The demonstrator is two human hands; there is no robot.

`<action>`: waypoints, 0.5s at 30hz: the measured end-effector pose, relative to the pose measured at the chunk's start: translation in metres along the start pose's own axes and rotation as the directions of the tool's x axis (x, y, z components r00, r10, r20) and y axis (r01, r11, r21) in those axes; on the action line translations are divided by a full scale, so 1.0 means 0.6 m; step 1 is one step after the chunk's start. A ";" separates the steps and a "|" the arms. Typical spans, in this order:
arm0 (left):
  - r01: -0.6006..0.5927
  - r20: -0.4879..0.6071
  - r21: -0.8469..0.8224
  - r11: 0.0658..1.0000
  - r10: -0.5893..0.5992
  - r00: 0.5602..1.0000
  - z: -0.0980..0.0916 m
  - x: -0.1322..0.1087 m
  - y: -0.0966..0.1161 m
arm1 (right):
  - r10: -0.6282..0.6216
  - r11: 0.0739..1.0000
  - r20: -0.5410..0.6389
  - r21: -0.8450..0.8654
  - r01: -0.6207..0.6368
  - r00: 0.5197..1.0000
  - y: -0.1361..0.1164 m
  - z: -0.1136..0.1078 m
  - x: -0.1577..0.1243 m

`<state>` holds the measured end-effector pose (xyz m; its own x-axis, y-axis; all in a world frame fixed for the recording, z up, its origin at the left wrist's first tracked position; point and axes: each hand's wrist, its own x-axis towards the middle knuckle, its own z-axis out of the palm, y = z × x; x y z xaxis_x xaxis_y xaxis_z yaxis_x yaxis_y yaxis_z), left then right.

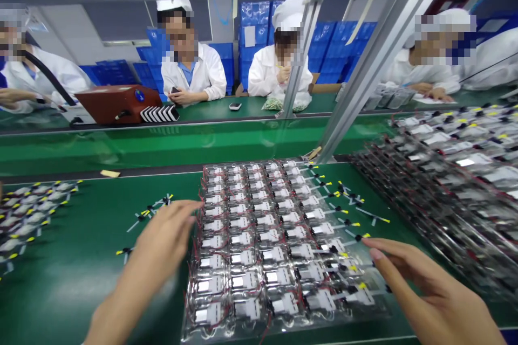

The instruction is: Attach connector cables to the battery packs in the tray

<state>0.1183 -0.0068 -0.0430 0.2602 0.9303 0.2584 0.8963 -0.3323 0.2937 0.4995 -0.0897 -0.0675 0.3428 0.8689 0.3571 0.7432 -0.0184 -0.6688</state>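
A clear plastic tray [283,323] stands in front of me on the green bench, filled with rows of small white-and-silver parts with thin red wires. My left hand [165,237] is at the tray's left edge, fingers stretched out and holding nothing visible. On the right side, my right hand [416,280] is beside the tray, its thumb and index finger slightly apart. Its index fingertip is close to the yellow end of a thin strip with a black piece [358,237]; whether they touch I cannot tell. Several such strips stick out over the tray's right side.
Loose strips [372,214] lie right of the tray, and others [148,211] lie left of it. Stacked filled trays [441,183] stand at the right. Another filled tray [32,210] is at far left. Beyond a metal post [364,64], several people in white sit at the opposite bench.
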 end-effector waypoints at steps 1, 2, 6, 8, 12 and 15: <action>0.103 -0.035 0.080 0.991 -0.101 0.994 -0.001 -0.018 -0.043 | 0.007 1.000 -0.004 0.010 -0.007 1.000 0.000 0.004 -0.001; 0.171 -0.036 0.127 0.977 -0.168 0.985 0.001 -0.036 -0.081 | 0.013 1.000 -0.005 0.018 -0.013 1.000 -0.001 0.007 -0.002; 0.267 -0.097 0.158 0.951 -0.254 0.962 0.015 -0.098 -0.149 | 0.021 0.999 0.015 0.044 -0.022 1.000 -0.013 0.016 0.001; 0.271 -0.151 0.144 0.952 -0.250 0.957 0.018 -0.109 -0.140 | 0.021 0.999 0.020 0.043 -0.022 1.000 -0.019 0.016 0.002; 0.213 -0.214 0.103 0.972 -0.187 0.959 0.005 -0.102 -0.111 | 0.068 0.997 0.038 0.038 -0.069 0.997 -0.016 0.004 0.000; 0.162 -0.216 0.084 0.983 -0.141 0.966 -0.006 -0.094 -0.107 | 0.115 0.993 0.056 0.017 -0.116 0.992 0.003 -0.008 -0.006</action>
<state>0.0445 -0.0387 -0.0730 0.0476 0.9122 0.4069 0.9536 -0.1627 0.2533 0.5022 -0.0950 -0.0668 0.3928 0.8876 0.2406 0.6884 -0.1103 -0.7169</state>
